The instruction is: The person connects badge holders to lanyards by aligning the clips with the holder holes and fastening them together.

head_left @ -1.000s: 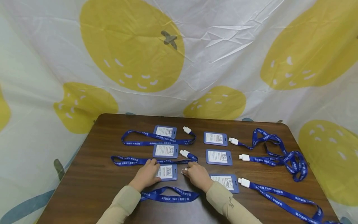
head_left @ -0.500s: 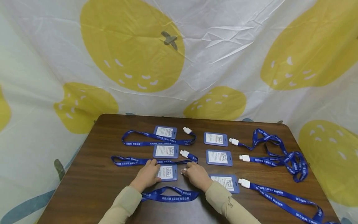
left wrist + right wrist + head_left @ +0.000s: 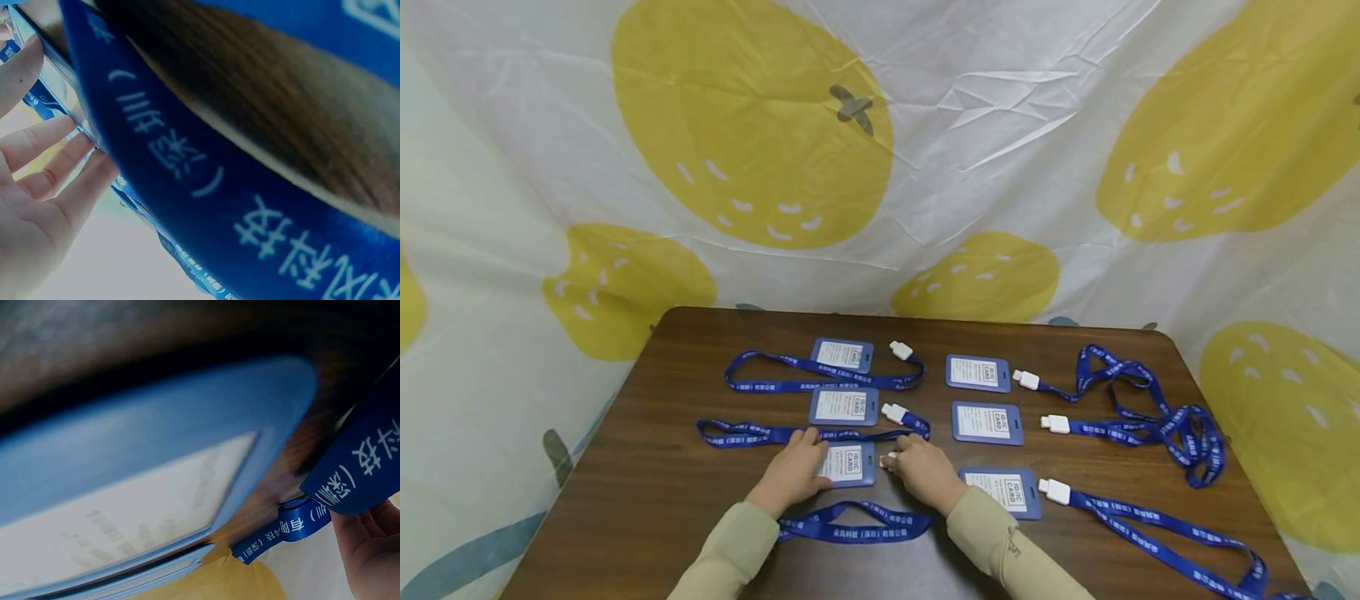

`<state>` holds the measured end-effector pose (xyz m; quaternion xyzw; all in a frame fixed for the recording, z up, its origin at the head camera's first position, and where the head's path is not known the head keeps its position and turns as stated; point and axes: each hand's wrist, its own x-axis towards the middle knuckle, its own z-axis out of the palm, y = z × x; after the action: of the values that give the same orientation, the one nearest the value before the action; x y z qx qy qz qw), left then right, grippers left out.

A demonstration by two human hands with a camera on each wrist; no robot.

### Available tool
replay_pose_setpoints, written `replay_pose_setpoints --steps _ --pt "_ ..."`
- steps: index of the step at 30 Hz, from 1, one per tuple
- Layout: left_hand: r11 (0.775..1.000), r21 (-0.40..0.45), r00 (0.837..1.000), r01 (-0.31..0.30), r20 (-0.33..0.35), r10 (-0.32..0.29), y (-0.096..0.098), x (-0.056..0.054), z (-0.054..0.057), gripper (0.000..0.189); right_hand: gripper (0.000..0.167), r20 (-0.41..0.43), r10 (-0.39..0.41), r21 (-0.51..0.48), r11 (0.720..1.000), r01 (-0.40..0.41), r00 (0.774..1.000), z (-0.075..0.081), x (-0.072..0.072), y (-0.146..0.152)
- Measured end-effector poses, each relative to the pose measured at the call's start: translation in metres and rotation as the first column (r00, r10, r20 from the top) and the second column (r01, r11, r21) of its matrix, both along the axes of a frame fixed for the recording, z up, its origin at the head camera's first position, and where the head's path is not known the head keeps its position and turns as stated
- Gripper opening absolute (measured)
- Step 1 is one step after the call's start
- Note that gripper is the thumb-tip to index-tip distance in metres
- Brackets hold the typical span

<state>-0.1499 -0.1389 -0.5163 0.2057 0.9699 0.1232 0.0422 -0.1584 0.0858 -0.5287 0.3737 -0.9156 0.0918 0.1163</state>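
Observation:
My left hand (image 3: pixel 793 471) holds the nearest left-column badge holder (image 3: pixel 852 463), blue with a white ID/IC card, fingers at its far edge and thumb at its near edge. It lies flat on the table. To its right, my right hand (image 3: pixel 931 475) pinches a small white plastic clip (image 3: pixel 886 462), mostly hidden by the fingers. A short gap separates clip and holder. A blue printed lanyard (image 3: pixel 872 528) loops on the table in front of both hands. In the right wrist view, blue lanyard strap (image 3: pixel 365 469) passes by the right fingers.
Two more badge holders with lanyards lie beyond my hands. Right of my right hand, a badge holder (image 3: pixel 1006 490) sits beside a white-clipped lanyard (image 3: pixel 1157 533); others lie farther back. A patterned curtain (image 3: pixel 985 150) hangs behind the brown table (image 3: pixel 647 467).
My right hand has shifted slightly left, bringing the white clip closer to the badge holder's slotted end. The left hand stays in place.

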Motion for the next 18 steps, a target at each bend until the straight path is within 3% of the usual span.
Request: replay_pose_setpoints --steps 18 --pt "1.0 0.004 1.0 -0.008 0.002 0.008 0.0019 -0.0002 -0.0006 0.052 0.013 0.022 -0.011 0.039 0.999 0.01 1.0 -0.0019 -0.0038 -0.0032"
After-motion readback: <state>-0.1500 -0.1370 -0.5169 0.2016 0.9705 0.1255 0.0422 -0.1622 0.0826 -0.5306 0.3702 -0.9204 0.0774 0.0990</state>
